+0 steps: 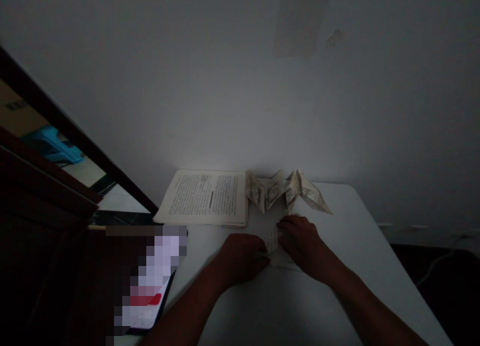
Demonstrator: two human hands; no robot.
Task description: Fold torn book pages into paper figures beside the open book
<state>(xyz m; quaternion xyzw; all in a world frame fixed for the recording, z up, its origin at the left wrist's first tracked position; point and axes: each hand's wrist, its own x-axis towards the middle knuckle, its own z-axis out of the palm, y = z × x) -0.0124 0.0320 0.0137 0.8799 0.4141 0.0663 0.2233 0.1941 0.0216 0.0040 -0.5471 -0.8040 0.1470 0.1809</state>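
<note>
Printed paper: one. Hands touching: two. Page stack: one.

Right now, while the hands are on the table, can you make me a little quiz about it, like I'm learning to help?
1. True or false: the printed pages lie left of the folded paper shapes.
2. Fill in: between the left hand and the right hand is a piece of ____.
3. Which is furthest right in the picture? A, printed pages; B, lit screen; C, right hand.

Key: 1, true; 2, paper; 3, C.
</note>
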